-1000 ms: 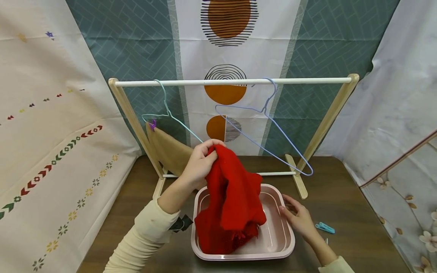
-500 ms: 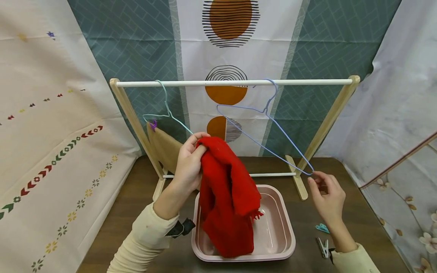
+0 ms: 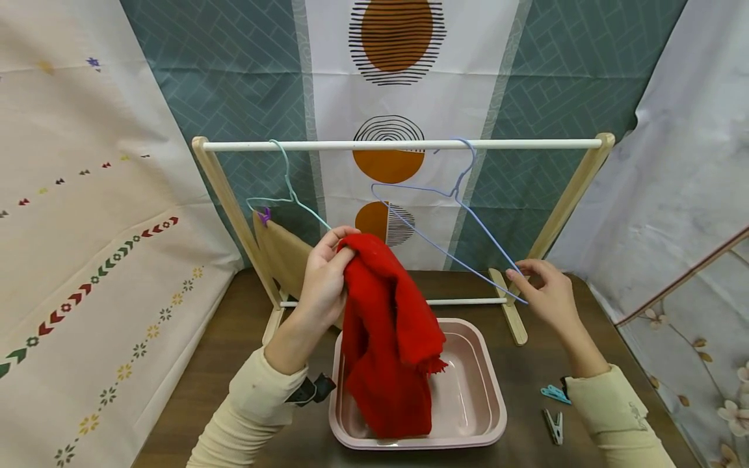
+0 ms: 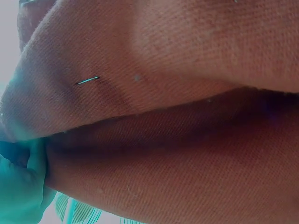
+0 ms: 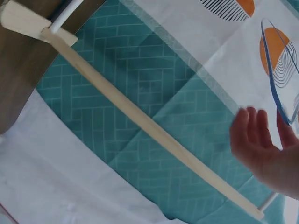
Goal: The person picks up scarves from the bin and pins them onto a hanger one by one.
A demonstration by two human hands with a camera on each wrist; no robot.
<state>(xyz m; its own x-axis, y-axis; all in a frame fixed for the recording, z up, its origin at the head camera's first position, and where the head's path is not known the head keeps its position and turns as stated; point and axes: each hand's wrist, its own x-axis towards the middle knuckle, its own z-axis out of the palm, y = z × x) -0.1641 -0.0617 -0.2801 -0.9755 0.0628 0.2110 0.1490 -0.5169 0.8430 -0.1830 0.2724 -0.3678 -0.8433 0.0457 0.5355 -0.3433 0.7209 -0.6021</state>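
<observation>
My left hand (image 3: 324,273) grips the gathered top of a red scarf (image 3: 389,338) with a fringed end. Its folds hang down into a pink plastic basin (image 3: 496,416). In the left wrist view, cloth fills most of the picture in odd colours, with fingers at the lower left edge. My right hand (image 3: 549,292) pinches the right corner of a blue wire hanger (image 3: 486,229), which hangs from the white rail (image 3: 374,145). The right wrist view shows the hand (image 5: 271,151) at the hanger's bend, other fingers loosely curled. The corner itself is hidden in the head view.
A mint hanger (image 3: 288,175) on the rail's left carries a tan cloth (image 3: 283,250) held by a purple clip (image 3: 266,216). A blue clothespin (image 3: 554,393) and a grey clothespin (image 3: 552,426) lie right of the basin. Wooden posts (image 3: 231,208) support the rail.
My right hand has left the basin's right rim and risen to the blue hanger's right corner. My left hand has shifted slightly left and up with the scarf, then stayed nearly still.
</observation>
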